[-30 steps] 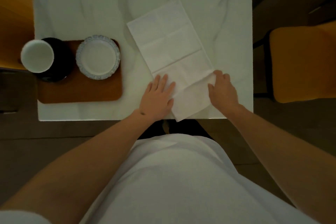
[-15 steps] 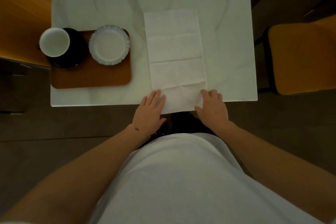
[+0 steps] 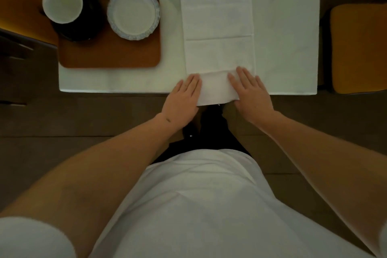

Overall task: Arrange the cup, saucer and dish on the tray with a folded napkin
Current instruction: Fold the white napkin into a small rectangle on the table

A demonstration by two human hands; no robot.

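Head view, looking straight down: nearest is the person's white shirt, with both bare forearms reaching forward to the near edge of the white marble-patterned counter. The left hand lies flat with its fingers straight and held close together, their tips resting on the left side of the napkin's near end. The right hand is flat too, its fingers straight and slightly spread, pressing on the right side of that same end. The white paper napkin is a long strip with crease lines across it; it runs away from the person, and its near end hangs a little over the counter edge between the two hands. Further off and to the left, a brown tray sits on the counter near its left edge. On the tray's far part stands a white dish with a scalloped rim. Just left of it, a white cup sits on a black saucer. An orange chair seat stands beside the counter on the right.
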